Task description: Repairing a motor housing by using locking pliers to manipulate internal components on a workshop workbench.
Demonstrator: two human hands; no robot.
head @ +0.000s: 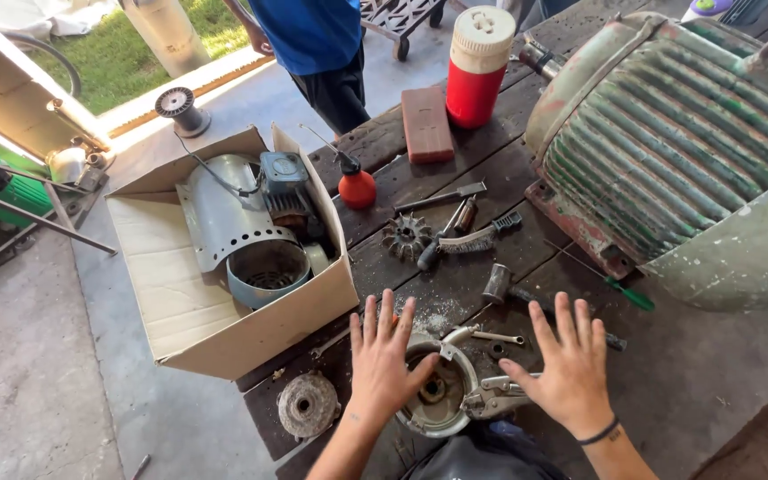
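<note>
My left hand (382, 354) is spread flat with fingers apart, resting over the left rim of a round metal motor end cover (437, 391) on the dark wooden workbench (713, 373). My right hand (569, 357) is also spread wide, hovering just right of the cover, above a pair of pliers (495, 398). Neither hand holds anything. A small spanner (498, 337) lies between the hands. A hammer (501, 284) lies just beyond my fingers.
A large green ribbed motor housing (677, 151) fills the right side. A fan wheel (405, 236), wire brush (473, 238), green screwdriver (620, 289), red oil can (356, 187), brick (426, 123) and red jug (479, 67) lie further back. A cardboard box (180, 302) of motor parts stands left. Another person (313, 44) stands beyond.
</note>
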